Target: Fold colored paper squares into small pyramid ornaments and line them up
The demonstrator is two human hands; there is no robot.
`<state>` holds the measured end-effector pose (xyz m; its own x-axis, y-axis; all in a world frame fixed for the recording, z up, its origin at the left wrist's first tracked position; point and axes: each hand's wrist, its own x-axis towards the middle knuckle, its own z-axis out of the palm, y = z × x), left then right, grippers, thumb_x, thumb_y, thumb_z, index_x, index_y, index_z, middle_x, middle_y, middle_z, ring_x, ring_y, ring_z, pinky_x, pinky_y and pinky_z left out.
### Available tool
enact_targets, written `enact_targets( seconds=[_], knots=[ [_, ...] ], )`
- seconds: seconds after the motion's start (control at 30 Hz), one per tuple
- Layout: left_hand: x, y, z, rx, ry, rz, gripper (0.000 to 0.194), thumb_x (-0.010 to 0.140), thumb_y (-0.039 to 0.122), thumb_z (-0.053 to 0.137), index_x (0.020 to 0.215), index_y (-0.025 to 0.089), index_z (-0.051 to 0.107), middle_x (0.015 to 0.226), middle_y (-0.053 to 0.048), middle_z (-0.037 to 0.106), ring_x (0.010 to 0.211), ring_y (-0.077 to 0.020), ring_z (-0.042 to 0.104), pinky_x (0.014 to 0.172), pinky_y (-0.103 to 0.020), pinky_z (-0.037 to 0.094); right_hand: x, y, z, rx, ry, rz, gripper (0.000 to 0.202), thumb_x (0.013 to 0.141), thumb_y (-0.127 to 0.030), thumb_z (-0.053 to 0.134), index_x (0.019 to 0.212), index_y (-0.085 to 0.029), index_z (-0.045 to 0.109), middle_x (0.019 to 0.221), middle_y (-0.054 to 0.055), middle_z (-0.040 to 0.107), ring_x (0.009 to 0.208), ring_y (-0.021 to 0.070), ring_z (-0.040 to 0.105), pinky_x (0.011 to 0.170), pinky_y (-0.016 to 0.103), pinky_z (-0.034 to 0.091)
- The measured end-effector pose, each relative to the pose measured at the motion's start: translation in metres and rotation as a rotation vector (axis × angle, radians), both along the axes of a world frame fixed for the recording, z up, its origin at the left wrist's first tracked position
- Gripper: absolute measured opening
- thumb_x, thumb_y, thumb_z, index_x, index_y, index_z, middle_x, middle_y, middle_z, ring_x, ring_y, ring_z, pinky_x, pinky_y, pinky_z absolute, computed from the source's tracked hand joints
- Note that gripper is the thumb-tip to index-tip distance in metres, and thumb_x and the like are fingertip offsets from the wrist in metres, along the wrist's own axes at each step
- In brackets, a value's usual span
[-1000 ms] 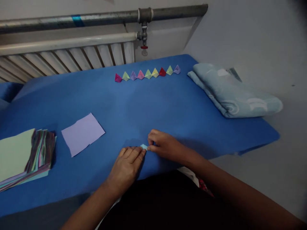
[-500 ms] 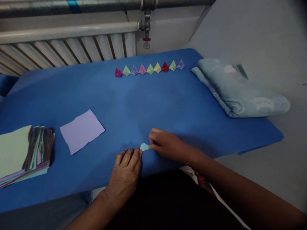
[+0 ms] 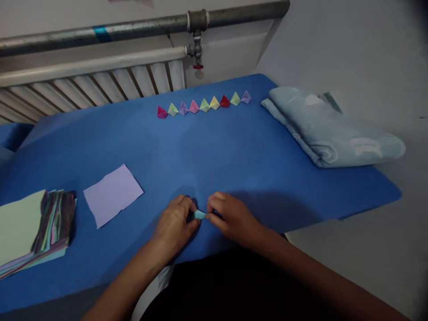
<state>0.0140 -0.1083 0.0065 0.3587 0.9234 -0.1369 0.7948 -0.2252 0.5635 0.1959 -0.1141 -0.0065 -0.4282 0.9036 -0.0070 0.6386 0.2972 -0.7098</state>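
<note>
Near the front edge of the blue table, a small folded light-blue paper [image 3: 199,215] is held between both hands. My left hand [image 3: 178,219] pinches its left end with thumb and fingers. At its right tip, the thumb and curled fingers of my right hand [image 3: 227,216] grip it. A lilac paper sheet [image 3: 113,195] lies flat to the left of my hands. Farther back stands a row of several small folded paper pieces [image 3: 204,105] in magenta, green, lilac, pink, yellow and red.
A stack of coloured paper [image 3: 22,225] lies at the left of the blue table [image 3: 133,142]. A folded pale-blue cloth [image 3: 337,129] rests at the right. Behind the table are a radiator [image 3: 113,84] and a metal pipe [image 3: 147,30] with a valve.
My left hand has gone from lying with fingers extended beside the paper to pinching its left end. My right hand still grips the other end. The camera view has shifted slightly.
</note>
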Motion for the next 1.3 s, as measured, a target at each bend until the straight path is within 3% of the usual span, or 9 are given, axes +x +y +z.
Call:
enact_targets(
  seconds=[0.13,0.23,0.4,0.53,0.63,0.73,0.87,1.1,1.3],
  knots=[
    [0.004,0.011,0.001,-0.200,-0.155,0.057,0.004,0.074,0.021,0.058,0.077,0.023,0.055,0.062,0.005,0.055,0.056,-0.0123,0.050,0.056,-0.026,0.037,0.008,-0.001,-0.004,-0.047,0.308,-0.145,0.009,0.082,-0.019,0.055,0.073,-0.020,0.054,0.081,0.001,0.058,0.075,0.0140,0.053,0.069,0.027,0.042],
    [0.005,0.042,-0.004,-0.306,-0.338,0.125,0.010,0.071,0.026,0.062,0.073,0.022,0.054,0.056,0.007,0.050,0.050,-0.0100,0.044,0.050,-0.023,0.032,0.015,0.015,0.004,-0.124,0.419,-0.253,0.009,0.082,-0.023,0.054,0.074,-0.021,0.056,0.075,0.000,0.057,0.068,0.0131,0.052,0.064,0.026,0.042],
    [0.008,0.114,-0.013,-0.223,-0.686,0.342,0.018,0.061,0.027,0.068,0.063,0.019,0.051,0.055,0.006,0.050,0.051,-0.0081,0.044,0.051,-0.022,0.034,0.009,0.081,0.015,-0.187,0.457,-0.327,0.008,0.082,-0.028,0.053,0.080,-0.021,0.056,0.061,-0.005,0.048,0.055,0.0111,0.045,0.051,0.023,0.036],
    [0.009,0.143,-0.019,-0.150,-0.736,0.406,0.018,0.060,0.028,0.066,0.062,0.019,0.050,0.054,0.006,0.050,0.049,-0.0077,0.044,0.050,-0.021,0.036,-0.006,0.138,0.000,-0.125,0.371,-0.390,0.008,0.078,-0.023,0.057,0.085,-0.020,0.056,0.068,-0.003,0.054,0.059,0.0113,0.049,0.055,0.023,0.040],
    [0.006,0.145,-0.025,-0.119,-0.754,0.464,0.017,0.064,0.030,0.063,0.068,0.019,0.051,0.059,0.006,0.051,0.050,-0.0079,0.046,0.050,-0.021,0.038,-0.008,0.161,-0.017,-0.022,0.324,-0.416,0.007,0.080,-0.020,0.054,0.086,-0.019,0.058,0.074,-0.002,0.057,0.063,0.0114,0.052,0.057,0.023,0.041],
    [0.000,0.143,-0.031,-0.122,-0.758,0.472,0.015,0.069,0.031,0.061,0.074,0.019,0.053,0.063,0.005,0.053,0.049,-0.0074,0.046,0.049,-0.021,0.039,-0.003,0.165,-0.025,0.020,0.279,-0.259,0.011,0.079,-0.014,0.053,0.083,-0.019,0.062,0.079,0.000,0.060,0.064,0.0107,0.053,0.061,0.024,0.042],
    [-0.004,0.139,-0.034,-0.043,-0.650,0.399,0.011,0.077,0.030,0.056,0.079,0.019,0.056,0.072,0.002,0.056,0.056,-0.0092,0.051,0.053,-0.023,0.043,0.001,0.160,-0.023,0.091,0.248,-0.117,0.022,0.078,-0.005,0.050,0.088,-0.019,0.065,0.084,0.001,0.062,0.072,0.0113,0.056,0.068,0.024,0.043],
    [0.009,0.123,-0.030,0.282,-0.292,0.231,0.013,0.078,0.030,0.063,0.082,0.020,0.057,0.089,-0.002,0.057,0.075,-0.0144,0.056,0.069,-0.028,0.048,-0.006,0.156,-0.018,0.075,0.133,-0.089,0.024,0.083,-0.011,0.051,0.103,-0.020,0.064,0.092,0.004,0.067,0.082,0.0156,0.061,0.073,0.028,0.045],
    [0.007,0.123,-0.036,0.287,-0.273,0.203,0.006,0.084,0.017,0.051,0.084,0.020,0.056,0.093,-0.003,0.057,0.085,-0.0162,0.057,0.079,-0.032,0.048,-0.009,0.149,-0.018,-0.029,0.182,-0.101,0.021,0.086,-0.016,0.050,0.102,-0.022,0.063,0.070,-0.003,0.065,0.063,0.0124,0.059,0.061,0.025,0.043]
  ],
)
